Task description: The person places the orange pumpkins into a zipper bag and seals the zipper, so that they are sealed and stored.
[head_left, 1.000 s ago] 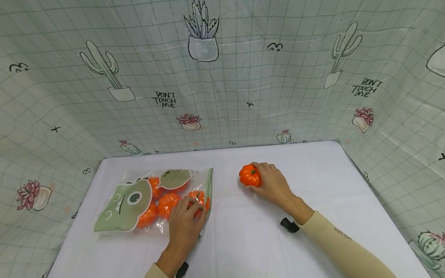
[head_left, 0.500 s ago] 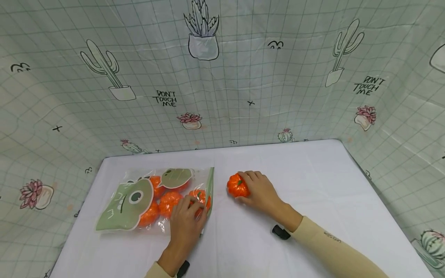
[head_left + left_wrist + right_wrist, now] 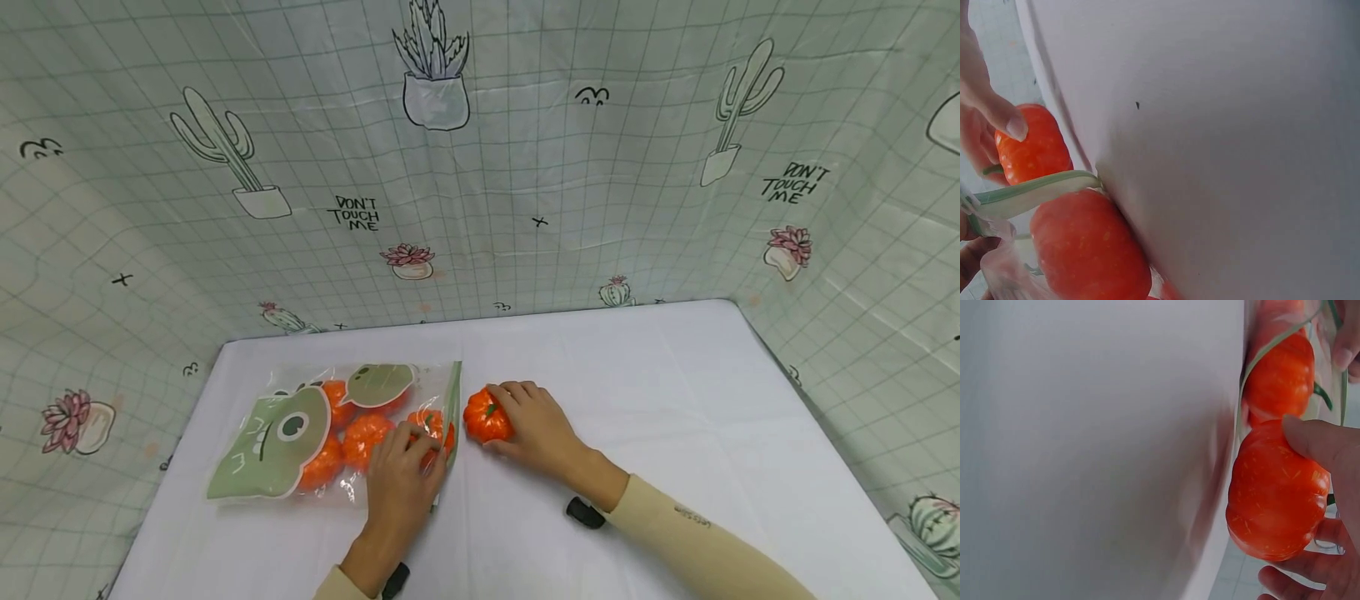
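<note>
A clear zip bag (image 3: 251, 471) with a green cartoon creature on it lies flat at the left of the table in the head view. Several small orange pumpkins (image 3: 366, 440) are inside it. My left hand (image 3: 401, 479) pinches the upper film at the bag's right end. In the left wrist view the green-edged mouth (image 3: 1035, 189) gapes in front of an inner pumpkin (image 3: 1091, 247). My right hand (image 3: 543, 433) grips another orange pumpkin (image 3: 487, 415) with a green stem, just right of that mouth. Thumb and fingers span this pumpkin (image 3: 1277, 490) in the right wrist view.
A white cloth covers the table (image 3: 675, 400). Behind it and at both sides hangs a checked curtain (image 3: 480, 167) with cactus drawings. Dark wrist mounts (image 3: 585, 512) sit by both wrists.
My right hand has carried the pumpkin leftward and toward me, up close to the bag's mouth. The left hand has stayed on the bag's edge.
</note>
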Tool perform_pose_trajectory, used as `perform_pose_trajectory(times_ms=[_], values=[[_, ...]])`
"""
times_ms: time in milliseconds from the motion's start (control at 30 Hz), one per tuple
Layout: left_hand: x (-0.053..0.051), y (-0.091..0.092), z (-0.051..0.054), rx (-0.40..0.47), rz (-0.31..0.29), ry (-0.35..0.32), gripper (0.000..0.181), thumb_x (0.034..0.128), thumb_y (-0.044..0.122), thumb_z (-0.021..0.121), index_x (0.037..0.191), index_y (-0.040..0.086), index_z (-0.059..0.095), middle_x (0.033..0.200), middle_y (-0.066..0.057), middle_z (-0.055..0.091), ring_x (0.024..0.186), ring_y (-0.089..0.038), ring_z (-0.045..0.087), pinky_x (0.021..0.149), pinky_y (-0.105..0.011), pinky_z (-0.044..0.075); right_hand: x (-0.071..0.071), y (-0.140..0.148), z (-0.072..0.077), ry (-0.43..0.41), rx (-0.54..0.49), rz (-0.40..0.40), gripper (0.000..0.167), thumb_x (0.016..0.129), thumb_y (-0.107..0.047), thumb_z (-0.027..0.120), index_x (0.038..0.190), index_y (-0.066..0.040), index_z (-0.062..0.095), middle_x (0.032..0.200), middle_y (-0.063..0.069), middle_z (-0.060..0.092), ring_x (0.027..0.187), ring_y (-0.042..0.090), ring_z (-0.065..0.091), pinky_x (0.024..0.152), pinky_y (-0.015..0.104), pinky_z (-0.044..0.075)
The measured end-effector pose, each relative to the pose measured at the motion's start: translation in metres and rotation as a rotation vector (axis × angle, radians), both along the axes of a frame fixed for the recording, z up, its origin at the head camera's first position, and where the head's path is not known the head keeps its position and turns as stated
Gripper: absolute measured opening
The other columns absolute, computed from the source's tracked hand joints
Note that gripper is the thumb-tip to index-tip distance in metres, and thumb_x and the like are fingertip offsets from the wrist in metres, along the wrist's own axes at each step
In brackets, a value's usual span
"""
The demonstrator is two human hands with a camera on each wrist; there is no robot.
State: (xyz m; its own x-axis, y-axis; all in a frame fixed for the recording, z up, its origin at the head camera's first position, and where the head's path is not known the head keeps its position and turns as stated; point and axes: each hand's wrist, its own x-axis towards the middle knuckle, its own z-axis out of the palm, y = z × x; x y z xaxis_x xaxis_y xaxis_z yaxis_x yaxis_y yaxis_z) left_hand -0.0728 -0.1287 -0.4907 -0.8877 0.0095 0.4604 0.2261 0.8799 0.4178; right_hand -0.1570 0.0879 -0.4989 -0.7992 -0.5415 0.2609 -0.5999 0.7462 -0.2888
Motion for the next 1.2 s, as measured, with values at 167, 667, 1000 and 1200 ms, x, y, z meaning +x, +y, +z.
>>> perform_pose_trajectory(times_ms=[167,667,1000,1200], values=[[0.0,0.0,-0.001,-0.005,-0.004,0.015,0.018,0.0784,0.014,0.094,0.088,0.01,0.079,0.096,-0.004,0.063,0.088,-0.023,0.06,0.075,-0.04,0.052,0.002,-0.009,-0.002,-0.007,-0.005,0.007,0.081,0.081,-0.044,0.09,0.144,-0.005,0.058,0.131,0.012,0.065,0.122,0.034,0.06,0.106,0.05,0.05],[-0.003,0.0,-0.003,0.012,-0.032,0.084,0.017,0.0784,0.01,0.093,0.088,0.01,0.079,0.096,-0.004,0.063,0.09,-0.024,0.062,0.073,-0.038,0.049,0.009,-0.034,-0.004,0.009,-0.033,-0.011,0.079,0.081,-0.045,0.09,0.141,-0.004,0.058,0.127,0.011,0.067,0.118,0.032,0.061,0.103,0.046,0.052],[-0.003,-0.001,-0.005,0.012,-0.041,0.102,0.018,0.0773,0.011,0.094,0.088,0.01,0.079,0.094,-0.003,0.06,0.087,-0.022,0.06,0.071,-0.037,0.048,0.009,-0.045,-0.009,0.015,-0.024,-0.054,0.079,0.084,-0.046,0.087,0.142,-0.002,0.057,0.133,0.012,0.066,0.118,0.033,0.061,0.098,0.045,0.054],[-0.005,-0.002,-0.008,0.002,-0.054,0.171,0.02,0.075,0.008,0.094,0.085,0.011,0.078,0.092,-0.003,0.061,0.087,-0.022,0.061,0.068,-0.036,0.047,0.011,-0.039,-0.013,0.048,-0.017,-0.048,0.087,0.081,-0.047,0.089,0.146,-0.001,0.054,0.134,0.015,0.065,0.117,0.035,0.063,0.096,0.046,0.056]])
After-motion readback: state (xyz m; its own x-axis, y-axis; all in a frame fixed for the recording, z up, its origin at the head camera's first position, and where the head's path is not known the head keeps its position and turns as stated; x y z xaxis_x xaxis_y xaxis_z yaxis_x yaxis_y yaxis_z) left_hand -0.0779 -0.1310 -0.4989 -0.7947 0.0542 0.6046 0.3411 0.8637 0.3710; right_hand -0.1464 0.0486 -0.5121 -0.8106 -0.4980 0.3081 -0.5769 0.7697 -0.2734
